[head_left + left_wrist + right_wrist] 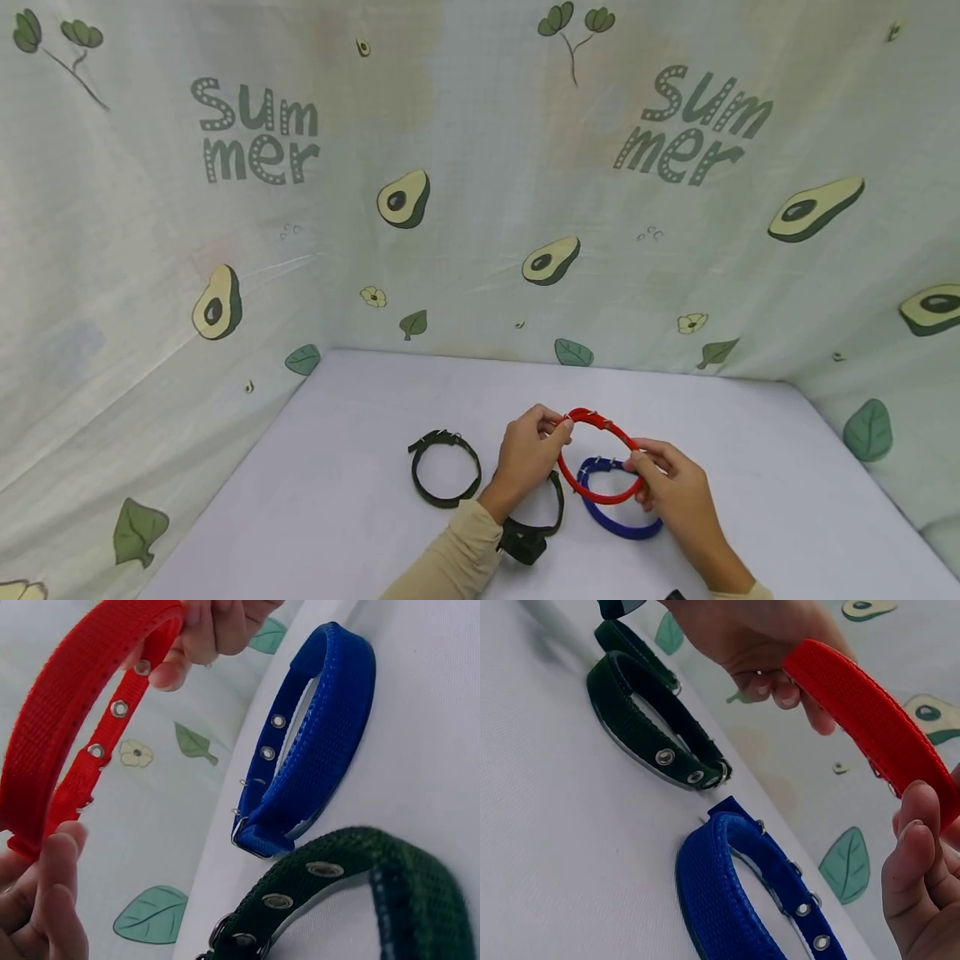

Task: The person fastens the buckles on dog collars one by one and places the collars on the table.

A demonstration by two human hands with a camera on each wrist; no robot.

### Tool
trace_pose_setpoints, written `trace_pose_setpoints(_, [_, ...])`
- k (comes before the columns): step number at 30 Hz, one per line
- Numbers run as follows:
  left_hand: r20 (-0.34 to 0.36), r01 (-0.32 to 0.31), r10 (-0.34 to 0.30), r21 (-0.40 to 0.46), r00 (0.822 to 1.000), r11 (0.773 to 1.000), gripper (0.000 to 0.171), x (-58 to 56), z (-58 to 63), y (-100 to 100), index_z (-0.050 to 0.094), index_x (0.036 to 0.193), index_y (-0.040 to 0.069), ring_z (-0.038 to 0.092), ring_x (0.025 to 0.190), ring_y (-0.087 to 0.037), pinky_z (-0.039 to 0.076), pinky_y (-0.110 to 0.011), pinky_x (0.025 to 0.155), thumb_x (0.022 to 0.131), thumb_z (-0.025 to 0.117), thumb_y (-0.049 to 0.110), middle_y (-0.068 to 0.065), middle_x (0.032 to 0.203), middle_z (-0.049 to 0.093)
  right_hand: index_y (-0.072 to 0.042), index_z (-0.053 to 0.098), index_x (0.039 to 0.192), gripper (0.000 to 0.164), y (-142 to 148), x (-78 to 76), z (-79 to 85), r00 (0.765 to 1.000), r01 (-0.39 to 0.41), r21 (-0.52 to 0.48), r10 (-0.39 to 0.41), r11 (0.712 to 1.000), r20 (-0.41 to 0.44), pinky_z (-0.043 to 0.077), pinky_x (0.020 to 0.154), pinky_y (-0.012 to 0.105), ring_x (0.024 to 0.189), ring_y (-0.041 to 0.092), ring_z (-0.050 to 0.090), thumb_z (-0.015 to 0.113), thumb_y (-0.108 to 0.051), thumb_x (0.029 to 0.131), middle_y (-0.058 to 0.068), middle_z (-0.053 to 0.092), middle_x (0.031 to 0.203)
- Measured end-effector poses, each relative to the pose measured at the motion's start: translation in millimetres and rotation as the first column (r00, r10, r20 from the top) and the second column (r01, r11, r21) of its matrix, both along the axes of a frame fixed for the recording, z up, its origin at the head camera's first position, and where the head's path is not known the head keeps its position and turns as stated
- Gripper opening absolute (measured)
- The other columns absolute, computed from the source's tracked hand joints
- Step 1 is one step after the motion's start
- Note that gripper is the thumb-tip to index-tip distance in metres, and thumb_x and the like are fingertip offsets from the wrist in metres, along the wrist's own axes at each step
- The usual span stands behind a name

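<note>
A red pet collar (612, 501), buckled into a loop, is held up over the table between both hands. My left hand (525, 454) pinches its left side between thumb and fingers, and my right hand (675, 483) pinches the opposite side. Metal eyelets line the inner strap of the red collar (60, 697) in the left wrist view. Behind and below it, a blue collar (618, 527) lies looped on the table. One dark green collar (559, 504) sits partly hidden by the left forearm; another dark green collar (444, 502) lies farther left.
The white tabletop (360, 467) runs back to a pale cloth backdrop (465, 125) printed with avocados and leaves. Cloth also hangs along both sides. A black wrist camera (522, 543) is strapped to the left wrist.
</note>
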State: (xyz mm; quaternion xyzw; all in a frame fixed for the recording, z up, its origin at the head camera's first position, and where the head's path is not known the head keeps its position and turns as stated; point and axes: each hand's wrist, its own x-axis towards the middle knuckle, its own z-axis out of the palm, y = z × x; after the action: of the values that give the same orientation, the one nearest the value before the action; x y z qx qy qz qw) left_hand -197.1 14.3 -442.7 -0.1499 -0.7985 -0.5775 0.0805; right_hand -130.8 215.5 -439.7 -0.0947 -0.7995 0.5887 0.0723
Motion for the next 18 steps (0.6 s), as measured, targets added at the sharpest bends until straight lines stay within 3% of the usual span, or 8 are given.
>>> trace_pose_setpoints(11, [0.077,0.079,-0.078,-0.01,0.994,0.997,0.015,2.6,2.4,-0.2,0.068,0.107,0.015,0.059,0.069,-0.006,0.048,-0.023,0.058,0.097,0.067,0.026,0.013,0.081,0.066,-0.002,0.06,0.128,0.035,6.2,0.9,-3.9,1.0,0.021,-0.008,-0.021,1.0,-0.004,0.056,0.06,0.032,0.066,0.025,0.063,0.063,-0.023,0.101,0.019,0.069,0.104])
trace_pose_setpoints(18, [0.221,0.186,-0.185,0.017,0.958,0.982,0.022,3.2,4.5,7.1,0.067,0.113,0.013,0.061,0.059,-0.019,0.049,-0.026,0.054,0.095,0.069,0.026,-0.004,0.088,0.07,0.002,0.058,0.13,0.036,27.5,5.7,-3.4,0.999,-0.012,-0.005,0.012,1.0,0.037,0.056,0.062,0.032,0.07,0.025,0.063,0.06,-0.021,0.102,0.019,0.068,0.103])
